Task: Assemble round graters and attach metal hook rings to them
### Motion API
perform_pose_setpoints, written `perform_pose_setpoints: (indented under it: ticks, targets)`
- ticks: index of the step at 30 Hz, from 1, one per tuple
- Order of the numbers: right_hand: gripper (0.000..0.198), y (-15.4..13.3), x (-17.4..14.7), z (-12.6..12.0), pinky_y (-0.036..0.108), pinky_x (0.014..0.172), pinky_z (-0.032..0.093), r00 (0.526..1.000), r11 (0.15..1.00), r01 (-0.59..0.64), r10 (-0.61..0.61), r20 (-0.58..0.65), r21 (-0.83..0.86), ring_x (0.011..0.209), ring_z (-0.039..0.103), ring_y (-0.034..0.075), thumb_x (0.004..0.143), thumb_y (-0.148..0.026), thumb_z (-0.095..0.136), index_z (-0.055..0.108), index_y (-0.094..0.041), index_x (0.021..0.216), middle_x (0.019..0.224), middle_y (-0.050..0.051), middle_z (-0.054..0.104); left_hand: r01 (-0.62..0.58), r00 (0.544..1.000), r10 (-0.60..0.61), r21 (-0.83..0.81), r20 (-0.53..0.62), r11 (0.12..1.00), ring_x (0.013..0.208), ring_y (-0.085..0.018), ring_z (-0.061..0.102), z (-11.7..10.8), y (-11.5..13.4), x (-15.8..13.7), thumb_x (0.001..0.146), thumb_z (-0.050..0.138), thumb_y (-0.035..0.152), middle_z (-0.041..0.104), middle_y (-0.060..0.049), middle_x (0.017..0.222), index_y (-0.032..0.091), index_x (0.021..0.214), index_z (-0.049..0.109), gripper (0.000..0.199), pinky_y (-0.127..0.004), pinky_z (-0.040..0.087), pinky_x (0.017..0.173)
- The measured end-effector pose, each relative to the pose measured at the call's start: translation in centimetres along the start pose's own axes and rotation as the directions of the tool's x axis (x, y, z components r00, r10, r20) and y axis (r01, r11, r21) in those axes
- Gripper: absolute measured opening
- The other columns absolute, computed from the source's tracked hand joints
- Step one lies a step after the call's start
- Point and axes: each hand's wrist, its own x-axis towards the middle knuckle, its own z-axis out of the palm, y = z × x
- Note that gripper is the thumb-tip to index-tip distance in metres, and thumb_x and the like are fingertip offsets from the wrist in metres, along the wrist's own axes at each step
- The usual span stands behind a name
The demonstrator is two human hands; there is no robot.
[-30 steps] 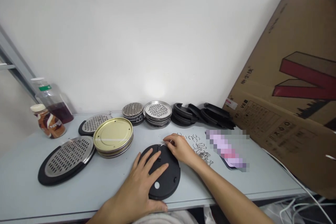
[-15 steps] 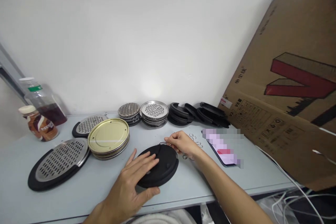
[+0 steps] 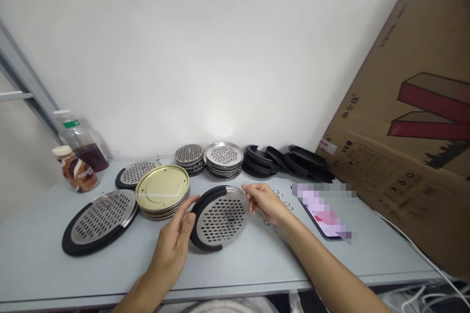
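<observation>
Tilted up off the table, a round grater [image 3: 223, 219] faces me, its perforated metal disc set in a black C-shaped rim. My left hand [image 3: 173, 238] holds the black rim on the left, thumb in front and fingers behind. At the upper right edge, the fingertips of my right hand [image 3: 265, 201] are closed on the grater; any small ring between them is hidden. Several loose wire rings [image 3: 288, 205] lie just beyond my right hand. To the left, a stack of gold-coloured round lids [image 3: 162, 188] stands beside a larger rimmed grater [image 3: 101, 220].
Along the wall are another rimmed grater [image 3: 139, 173], stacked small discs [image 3: 189, 154], stacked metal grater discs [image 3: 223, 155] and black rims [image 3: 260, 161]. A phone [image 3: 323, 212] lies right, before a large cardboard box [image 3: 374, 156]. Two bottles, one brown [image 3: 79, 171], one clear [image 3: 90, 149], stand left.
The grater has been turned from its black underside to its perforated metal face and tilted up. My left hand has moved from lying across it to gripping its left rim.
</observation>
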Motion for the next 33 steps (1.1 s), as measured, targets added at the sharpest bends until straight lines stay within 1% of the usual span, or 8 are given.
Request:
perform_pose_setpoints:
  ticks: [3,5,10,14,18,23,28,33]
  targets:
    - [0.046,0.1,0.0,0.0,0.02,0.036,0.031,0.999,1.0,0.025,-0.025,-0.022,-0.016,0.035,0.04,0.008,0.077,-0.055,0.065,0.047,-0.021,0.052,0.04,-0.005,0.046,0.108,0.988,-0.095,-0.109,0.119,0.988,0.073,-0.019,0.068,0.4,-0.6,0.1,0.096,0.052,0.052,0.071,-0.003,0.082,0.019,0.135,0.054,0.052,-0.026,0.056,0.061]
    - [0.046,0.1,0.0,0.0,0.021,0.037,0.03,0.999,0.999,0.029,-0.031,-0.039,-0.029,0.035,0.038,0.007,0.077,-0.054,0.065,0.046,-0.021,0.052,0.041,-0.006,0.044,0.221,0.964,-0.181,-0.208,0.196,0.953,0.067,-0.017,0.067,0.8,-1.1,0.2,0.094,0.054,0.054,0.071,-0.003,0.083,0.017,0.137,0.05,0.056,-0.024,0.053,0.054]
    - [0.043,0.1,0.0,-0.2,0.022,0.04,0.033,0.998,0.997,0.016,-0.021,-0.059,-0.071,0.039,0.042,0.009,0.079,-0.052,0.065,0.048,-0.02,0.054,0.045,-0.005,0.048,0.392,0.907,-0.27,-0.414,0.324,0.822,0.091,-0.023,0.072,1.5,-1.4,0.3,0.081,0.074,0.049,0.071,-0.01,0.115,0.018,0.135,0.05,0.067,-0.03,0.06,0.069]
    - [0.047,0.0,0.0,-0.1,0.022,0.042,0.033,0.999,0.995,0.024,-0.028,-0.045,-0.096,0.04,0.042,0.008,0.078,-0.056,0.066,0.05,-0.019,0.053,0.046,-0.004,0.051,0.413,0.906,-0.296,-0.479,0.302,0.774,0.101,-0.024,0.071,0.3,0.2,0.9,0.079,0.078,0.043,0.073,-0.009,0.115,0.017,0.127,0.06,0.058,-0.031,0.06,0.081]
    - [0.053,0.0,-0.2,0.3,0.022,0.045,0.038,0.999,0.993,0.027,-0.025,0.027,-0.112,0.045,0.05,0.01,0.079,-0.066,0.062,0.057,-0.017,0.06,0.053,-0.001,0.057,0.385,0.923,-0.325,-0.524,0.207,0.76,0.094,-0.022,0.072,-3.5,2.5,3.6,0.078,0.08,0.037,0.075,-0.007,0.109,0.019,0.125,0.064,0.053,-0.028,0.06,0.078]
    - [0.051,0.3,-0.4,0.9,0.023,0.047,0.042,0.998,0.984,0.049,-0.04,0.057,-0.174,0.047,0.053,0.01,0.08,-0.064,0.062,0.062,-0.016,0.067,0.058,0.0,0.059,0.218,0.967,-0.252,-0.36,-0.048,0.907,0.082,-0.017,0.07,-10.5,2.8,10.2,0.078,0.079,0.042,0.075,-0.006,0.103,0.016,0.123,0.065,0.054,-0.026,0.058,0.07]
    - [0.045,0.7,-0.4,0.9,0.024,0.049,0.043,0.993,0.97,0.089,-0.069,0.094,-0.228,0.05,0.053,0.012,0.083,-0.059,0.061,0.063,-0.015,0.069,0.059,0.0,0.059,0.22,0.946,-0.264,-0.231,-0.185,0.948,0.085,-0.01,0.063,-15.9,-0.7,16.4,0.092,0.066,0.041,0.071,-0.004,0.104,0.01,0.128,0.058,0.048,-0.025,0.053,0.08]
    - [0.039,0.8,-0.6,1.2,0.025,0.055,0.041,0.985,0.885,0.168,-0.136,0.104,-0.434,0.053,0.053,0.013,0.088,-0.048,0.055,0.059,-0.018,0.064,0.057,0.0,0.059,0.317,0.923,-0.314,-0.027,-0.223,0.948,0.093,-0.02,0.066,-18.1,-5.8,18.5,0.098,0.059,0.034,0.066,-0.009,0.113,0.013,0.12,0.06,0.031,-0.039,0.057,0.08]
